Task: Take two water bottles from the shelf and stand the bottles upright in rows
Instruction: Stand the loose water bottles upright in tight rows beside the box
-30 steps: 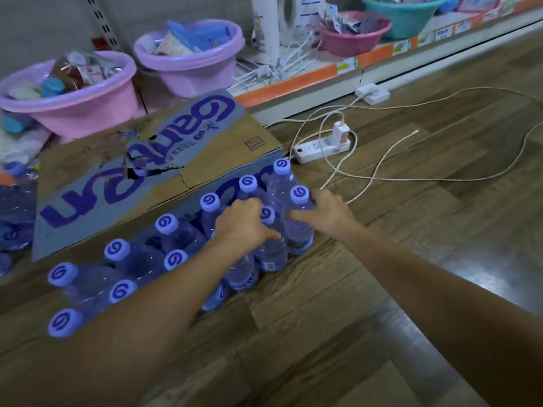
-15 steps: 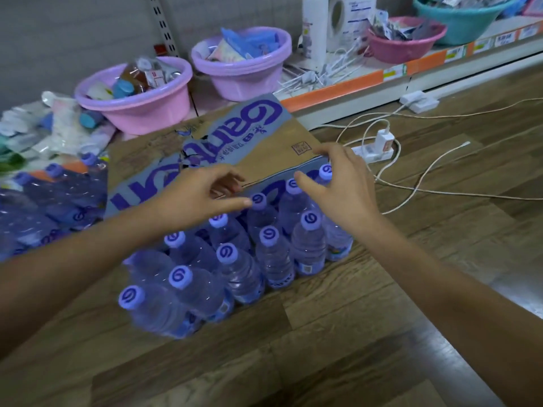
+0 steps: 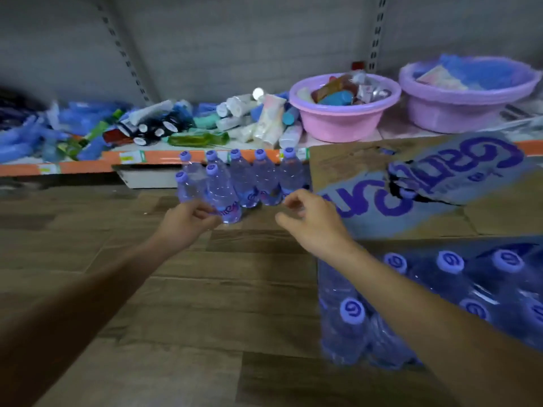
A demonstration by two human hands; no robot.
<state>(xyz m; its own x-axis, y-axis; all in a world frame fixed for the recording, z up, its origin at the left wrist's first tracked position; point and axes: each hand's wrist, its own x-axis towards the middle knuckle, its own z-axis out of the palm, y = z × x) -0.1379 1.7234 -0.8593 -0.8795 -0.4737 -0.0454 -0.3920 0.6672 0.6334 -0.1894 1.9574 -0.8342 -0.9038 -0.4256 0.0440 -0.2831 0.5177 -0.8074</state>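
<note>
Several clear water bottles (image 3: 244,180) with purple caps stand close together on the wooden floor, just in front of the low shelf (image 3: 82,167) with its orange edge strip. My left hand (image 3: 188,223) is half curled, its fingertips at the base of the nearest bottle (image 3: 221,195) without wrapping it. To the right of that group, my right hand (image 3: 311,220) has its fingers apart and holds nothing. At the lower right stand the upright rows of bottles (image 3: 446,292), partly hidden behind my right forearm.
A torn cardboard box (image 3: 411,177) with purple print lies behind the rows. On the shelf are a pink basin (image 3: 343,118), a purple basin (image 3: 464,104) and a loose pile of tubes and bottles (image 3: 182,124). Bare wooden floor (image 3: 205,304) lies under my arms.
The view has swung left, from the rows to the bottles by the shelf. Both hands have left the rows and reached towards that group.
</note>
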